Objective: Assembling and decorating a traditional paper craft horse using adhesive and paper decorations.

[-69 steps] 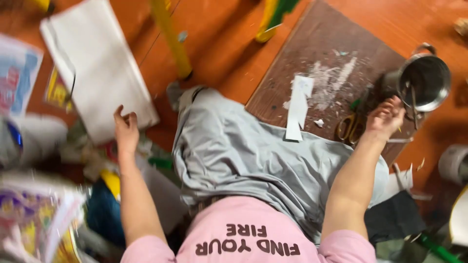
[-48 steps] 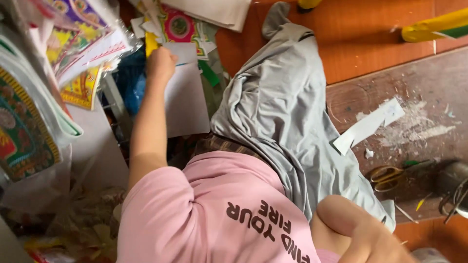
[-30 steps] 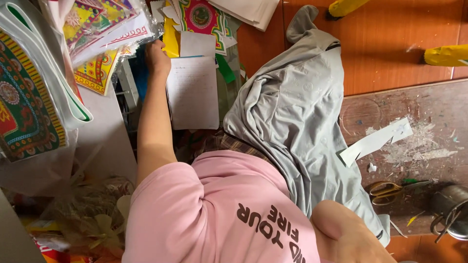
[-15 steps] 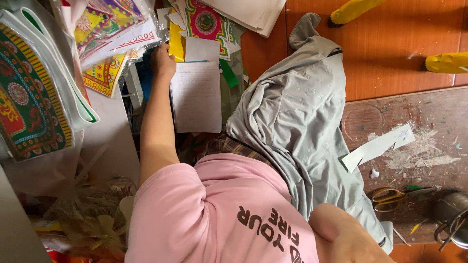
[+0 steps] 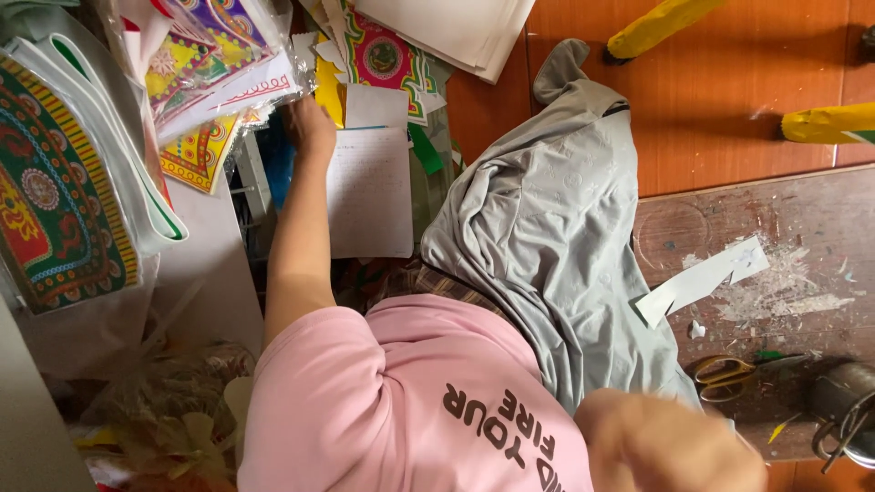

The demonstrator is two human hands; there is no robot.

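Note:
My left hand (image 5: pixel 310 123) reaches out to a heap of papers at the upper left. It rests at the top left corner of a white lined sheet (image 5: pixel 369 196), and its fingertips are hidden under plastic-wrapped coloured prints (image 5: pixel 214 68). My right hand (image 5: pixel 670 446) is blurred and close to the camera at the bottom right, fingers curled, with nothing visible in it. A grey cloth (image 5: pixel 556 219) lies over my lap, below my pink shirt (image 5: pixel 401 401).
A worn brown board (image 5: pixel 802 228) on the orange floor carries a white paper strip (image 5: pixel 702 282), paper scraps, yellow-handled scissors (image 5: pixel 725 374) and a metal pot (image 5: pixel 843 401). Two yellow rolls (image 5: pixel 665 23) lie at the top right. Patterned sheets (image 5: pixel 55 191) are stacked at the left.
My left hand carried the white sheet to the paper heap and slid further up into it. My right hand left the scissors on the board and drew back beside my body.

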